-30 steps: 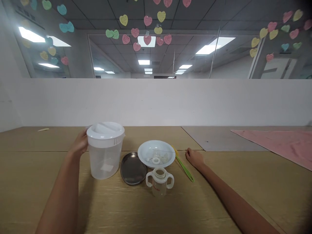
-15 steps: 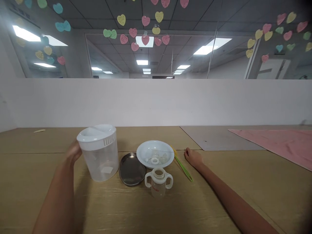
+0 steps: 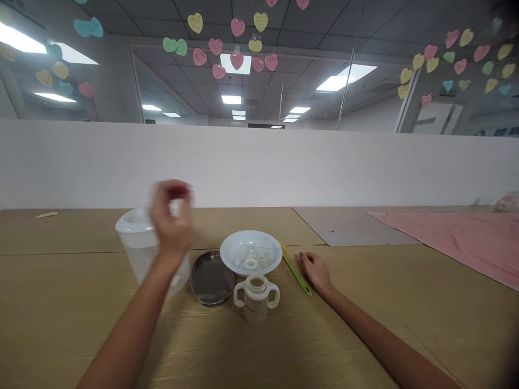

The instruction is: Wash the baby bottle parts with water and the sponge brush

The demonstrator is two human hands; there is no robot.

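My left hand is raised above the white lidded pitcher and blurred by motion; its fingers look curled, and I cannot make out whether they hold anything. The pitcher stands on the wooden table partly behind that hand. My right hand rests flat on the table, fingers loosely apart, beside a green-handled brush. Between the hands are a round metal lid, a white bowl with small white parts in it, and an open two-handled baby bottle.
A pink cloth lies on the right over a grey mat. A white partition runs along the table's far edge. A small pale object lies at the far left.
My left hand has let go of the pitcher's side and risen above its lid. The pitcher was shifted slightly left. The right hand has stayed put.
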